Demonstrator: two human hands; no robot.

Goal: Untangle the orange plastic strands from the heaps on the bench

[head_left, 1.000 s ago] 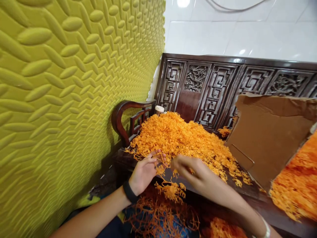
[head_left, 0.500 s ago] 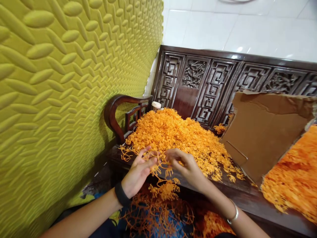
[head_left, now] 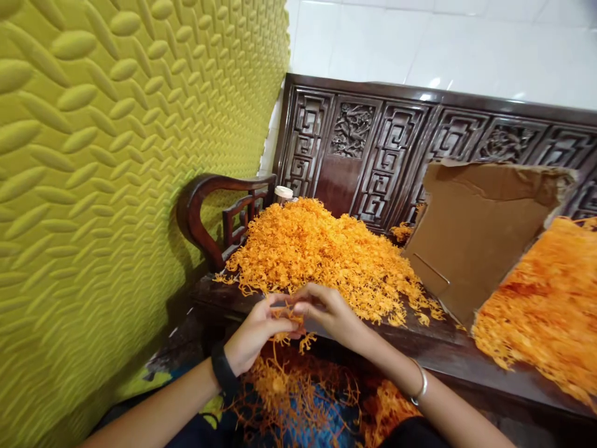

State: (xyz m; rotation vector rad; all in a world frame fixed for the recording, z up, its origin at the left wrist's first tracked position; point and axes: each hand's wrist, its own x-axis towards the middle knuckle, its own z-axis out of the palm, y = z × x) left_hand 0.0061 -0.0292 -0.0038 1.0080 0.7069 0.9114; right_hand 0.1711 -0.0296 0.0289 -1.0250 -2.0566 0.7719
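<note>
While pinched, orange strand clump [head_left: 290, 323] hanging downward.

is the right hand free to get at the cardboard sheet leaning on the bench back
Probably not at once: the right hand pinches an orange clump together with the left hand. The path to the cardboard sheet looks clear, over loose orange strands.

Glossy carved dark wood bench [head_left: 420, 134], matt torn cardboard [head_left: 471, 230], perhaps foam wall panel [head_left: 116, 155].

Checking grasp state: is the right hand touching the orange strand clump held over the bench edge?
Touching. Head view: right hand and left hand fingertips pinch the orange strand clump.
</note>
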